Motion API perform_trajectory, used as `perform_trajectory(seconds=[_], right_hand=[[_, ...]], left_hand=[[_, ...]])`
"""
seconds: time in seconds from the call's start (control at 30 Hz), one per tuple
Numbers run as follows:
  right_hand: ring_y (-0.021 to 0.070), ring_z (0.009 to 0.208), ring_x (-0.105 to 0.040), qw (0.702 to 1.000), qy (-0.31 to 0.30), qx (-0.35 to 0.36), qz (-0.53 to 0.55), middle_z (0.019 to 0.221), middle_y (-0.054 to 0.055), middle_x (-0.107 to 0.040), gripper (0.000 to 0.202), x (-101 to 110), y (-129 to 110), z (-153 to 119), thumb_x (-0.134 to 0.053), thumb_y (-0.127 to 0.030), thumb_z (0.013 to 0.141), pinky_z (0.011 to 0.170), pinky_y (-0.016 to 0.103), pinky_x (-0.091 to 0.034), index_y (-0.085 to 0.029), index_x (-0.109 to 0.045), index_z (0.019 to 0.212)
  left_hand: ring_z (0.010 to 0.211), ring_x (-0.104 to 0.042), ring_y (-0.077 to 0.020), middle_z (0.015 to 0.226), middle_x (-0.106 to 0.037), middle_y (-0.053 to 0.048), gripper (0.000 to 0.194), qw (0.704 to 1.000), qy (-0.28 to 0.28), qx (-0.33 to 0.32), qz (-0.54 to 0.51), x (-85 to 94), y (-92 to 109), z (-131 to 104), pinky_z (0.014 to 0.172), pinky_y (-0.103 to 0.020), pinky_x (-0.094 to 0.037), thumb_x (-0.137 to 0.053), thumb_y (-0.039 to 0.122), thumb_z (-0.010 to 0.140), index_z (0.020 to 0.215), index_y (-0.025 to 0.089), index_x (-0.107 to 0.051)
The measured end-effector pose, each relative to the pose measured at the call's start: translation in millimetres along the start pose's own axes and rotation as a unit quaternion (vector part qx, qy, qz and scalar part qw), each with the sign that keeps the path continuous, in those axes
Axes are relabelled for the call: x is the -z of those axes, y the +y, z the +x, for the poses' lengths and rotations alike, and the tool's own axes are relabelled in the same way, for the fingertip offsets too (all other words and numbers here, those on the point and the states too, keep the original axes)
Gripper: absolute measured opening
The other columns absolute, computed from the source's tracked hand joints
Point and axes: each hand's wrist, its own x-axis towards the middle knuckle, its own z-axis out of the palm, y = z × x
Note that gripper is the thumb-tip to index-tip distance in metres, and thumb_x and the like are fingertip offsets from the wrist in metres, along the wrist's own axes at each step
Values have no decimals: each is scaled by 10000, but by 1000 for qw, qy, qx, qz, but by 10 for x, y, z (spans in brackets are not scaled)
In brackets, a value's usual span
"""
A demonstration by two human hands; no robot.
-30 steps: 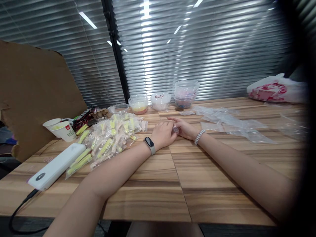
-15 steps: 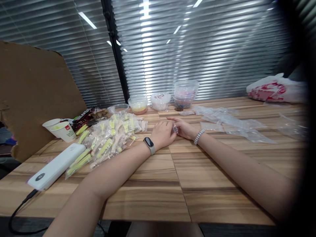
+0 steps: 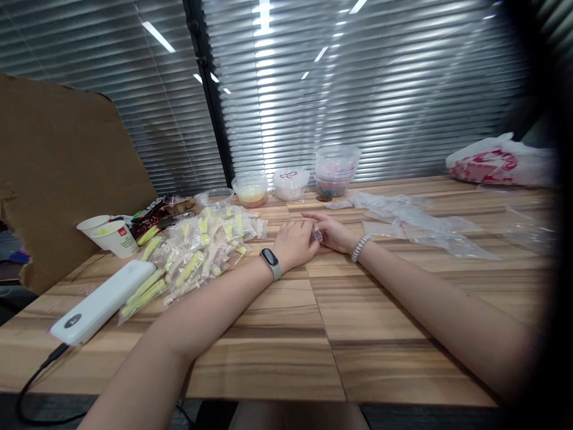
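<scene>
My left hand, with a smartwatch at its wrist, rests on the wooden table, its fingers curled round a small clear plastic piece. From the other side my right hand, a beaded bracelet on its wrist, pinches the same piece. The two hands meet there, and their fingers hide most of it. Left of my hands lies a pile of small clear packets with yellow and pale pink contents. Flat clear plastic bags are spread beyond my right forearm.
Clear bowls and a stacked set of tubs line the back edge by the blinds. At the left are paper cups, a white power bank with a cable, and a cardboard sheet. A white-and-red bag sits back right.
</scene>
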Motion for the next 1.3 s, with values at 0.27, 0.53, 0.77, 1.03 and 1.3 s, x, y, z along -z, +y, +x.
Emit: perform_trajectory(seconds=[0.27,0.53,0.77,1.03,1.3], right_hand=[[173,772,-602,1000,-8,1,3,893,74,-643,748,-7,-3,4,-606,-29,592,660,234,-506,-132,-466,1320],[169,745,-596,1000,-8,1,3,867,68,-645,761,5,12,15,-595,-23,588,644,236,-500,-140,-461,1328],[161,721,-586,1000,-2,2,9,836,55,-636,734,-31,-21,-17,-597,-16,585,634,233,-491,-141,-477,1298],[178,779,-608,1000,1,0,-3,884,65,-649,747,-58,-42,-41,-605,-34,578,657,243,-502,-142,-471,1305],[168,754,-601,1000,0,-2,-3,878,59,-648,726,-70,-49,-50,-600,-38,570,642,241,-495,-145,-489,1279]], left_hand=[[980,-576,-258,1036,-618,-97,219,1000,-1,4,-3,4,2,4,871,-400,-469,-527,334,916,1061,172,-548],[980,-578,-255,1032,-617,-94,213,1000,-4,3,0,0,-9,11,868,-392,-467,-529,338,916,1049,173,-542],[1033,-558,-264,1079,-599,-103,267,1000,14,22,9,23,18,-11,912,-407,-455,-549,340,901,1109,173,-537],[993,-580,-249,1041,-622,-93,212,1000,-12,-1,-8,20,7,6,903,-391,-459,-522,327,926,1064,168,-547],[980,-581,-251,1026,-621,-94,197,1000,-5,-1,-7,26,10,7,877,-389,-471,-530,319,919,1041,165,-547]])
